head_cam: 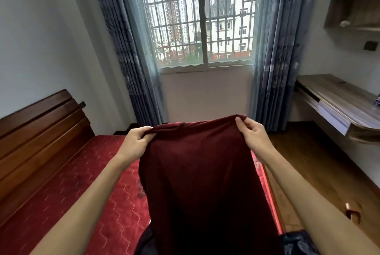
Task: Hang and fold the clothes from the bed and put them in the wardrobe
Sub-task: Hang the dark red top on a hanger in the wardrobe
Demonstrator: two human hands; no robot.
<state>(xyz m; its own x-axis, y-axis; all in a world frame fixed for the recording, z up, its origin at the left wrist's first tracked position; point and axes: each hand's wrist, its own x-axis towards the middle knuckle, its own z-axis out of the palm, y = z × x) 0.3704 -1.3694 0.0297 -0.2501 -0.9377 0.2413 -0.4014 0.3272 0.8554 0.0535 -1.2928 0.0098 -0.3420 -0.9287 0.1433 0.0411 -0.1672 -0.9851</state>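
One dark red garment [205,182], hem nearest me, long axis running up and away to its top edge. L hand [135,139] & R hand [254,133] each pinch a top corner, R slightly higher. Hangs over bed [61,182]. I judge both hands equally placed for folding.

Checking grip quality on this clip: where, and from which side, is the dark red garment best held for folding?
The dark red garment is probably best held at its top edge, one corner per hand, from the outer sides. The left hand and right hand pinch there, and it hangs spread and mostly flat above the bed.
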